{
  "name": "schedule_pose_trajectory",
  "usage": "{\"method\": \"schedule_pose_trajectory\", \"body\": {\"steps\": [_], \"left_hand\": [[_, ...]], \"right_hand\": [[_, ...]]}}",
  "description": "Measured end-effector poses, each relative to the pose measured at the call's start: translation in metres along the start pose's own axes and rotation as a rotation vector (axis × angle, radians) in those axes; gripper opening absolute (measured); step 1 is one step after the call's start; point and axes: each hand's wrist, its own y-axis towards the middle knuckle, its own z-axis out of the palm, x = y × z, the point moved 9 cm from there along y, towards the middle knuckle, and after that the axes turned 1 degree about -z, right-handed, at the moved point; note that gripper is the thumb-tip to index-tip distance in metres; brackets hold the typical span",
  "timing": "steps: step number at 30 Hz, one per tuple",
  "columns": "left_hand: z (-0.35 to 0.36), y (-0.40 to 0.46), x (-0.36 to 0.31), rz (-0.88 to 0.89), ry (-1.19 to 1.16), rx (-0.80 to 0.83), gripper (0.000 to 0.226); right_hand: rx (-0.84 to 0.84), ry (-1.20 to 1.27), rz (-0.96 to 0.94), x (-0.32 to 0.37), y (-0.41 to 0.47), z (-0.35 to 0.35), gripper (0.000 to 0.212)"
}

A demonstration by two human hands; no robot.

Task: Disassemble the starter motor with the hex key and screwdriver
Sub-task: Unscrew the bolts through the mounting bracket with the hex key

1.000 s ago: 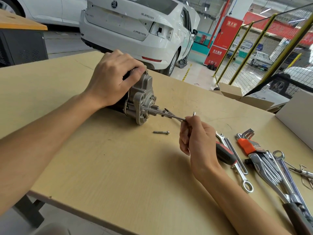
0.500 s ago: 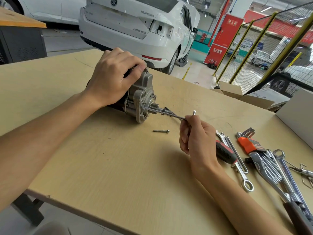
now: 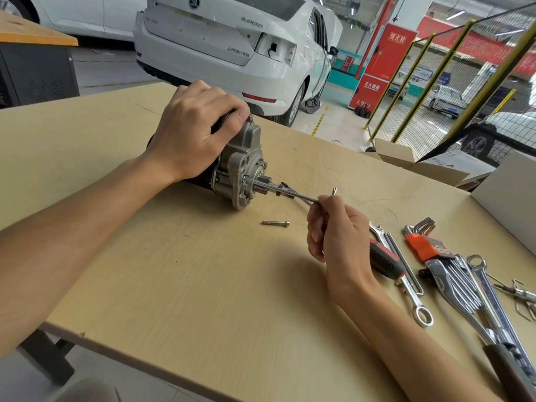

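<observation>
While the left hand (image 3: 194,134) still clasped the starter motor (image 3: 240,166) lying on the wooden table (image 3: 174,285), the right hand (image 3: 339,236) pinched the bend of a hex key (image 3: 290,192) whose tip stayed in the motor's end face. Nothing had visibly shifted from moments earlier. A loose bolt (image 3: 275,223) lay nearby; the screwdriver (image 3: 385,262) rested beside the right wrist.

Starter motor (image 3: 240,169) on table (image 3: 162,280), at 12 o'clock. Left hand (image 3: 191,134) on top of it. Hex key (image 3: 290,193) running from its end face toward 4 o'clock into right hand (image 3: 339,236). Loose bolt (image 3: 275,223) at 6 o'clock of motor. Screwdriver (image 3: 385,264), wrenches (image 3: 406,274), hex key set (image 3: 426,242) at 3 o'clock of right hand.
</observation>
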Motion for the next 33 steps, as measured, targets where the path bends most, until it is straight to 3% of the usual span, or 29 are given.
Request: {"method": "schedule_pose_trajectory", "body": {"steps": [12, 18, 20, 26, 33], "left_hand": [[-0.001, 0.0, -0.001, -0.032, -0.011, 0.01, 0.043], [0.002, -0.001, -0.006, 0.003, 0.004, 0.084, 0.089], [0.0, -0.001, -0.008, -0.003, 0.029, 0.071, 0.082], [-0.012, -0.003, -0.027, 0.012, 0.033, -0.126, 0.03], [0.021, -0.023, -0.076, 0.404, -0.023, 0.123, 0.033]], "right_hand": [[0.016, -0.018, 0.059, -0.007, 0.001, 0.001, 0.04], [0.059, -0.01, 0.049, -0.004, -0.002, 0.006, 0.04], [0.066, -0.008, 0.027, -0.001, -0.002, 0.006, 0.04], [0.08, -0.029, -0.02, 0.002, -0.002, 0.008, 0.037], [0.097, -0.008, -0.018, 0.001, -0.002, 0.009, 0.034]]}}
